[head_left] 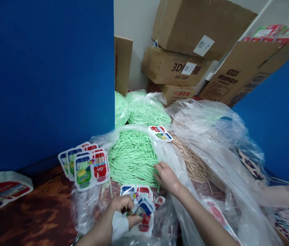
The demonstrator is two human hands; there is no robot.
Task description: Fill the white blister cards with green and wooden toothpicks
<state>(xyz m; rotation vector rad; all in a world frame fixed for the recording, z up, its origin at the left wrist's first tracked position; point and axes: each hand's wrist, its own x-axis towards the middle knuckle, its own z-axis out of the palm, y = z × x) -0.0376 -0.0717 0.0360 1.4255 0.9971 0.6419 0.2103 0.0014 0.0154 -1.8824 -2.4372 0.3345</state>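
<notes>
A heap of thin green candy sticks point(134, 159) lies in an opened clear plastic bag. At its right edge my right hand point(168, 178) has its fingers curled in on some of the sticks; the fingertips are partly hidden. Lower down, my left hand point(125, 213) pinches a small printed packet point(145, 206) in blue and red. White material covers part of that hand. Beneath it lie a flat printed double packet point(136, 190) and crumpled clear plastic. To the left, several filled cola and Sprite packets point(91, 169) overlap in a pile.
Brown sticks point(190, 159) lie under a large clear bag point(218, 136) on the right. More bagged green sticks point(146, 109) sit behind. Printed packets point(161, 133) rest between the heaps. Cardboard boxes point(182, 66) are stacked at the back. Another person's arm point(285, 196) reaches in from the right.
</notes>
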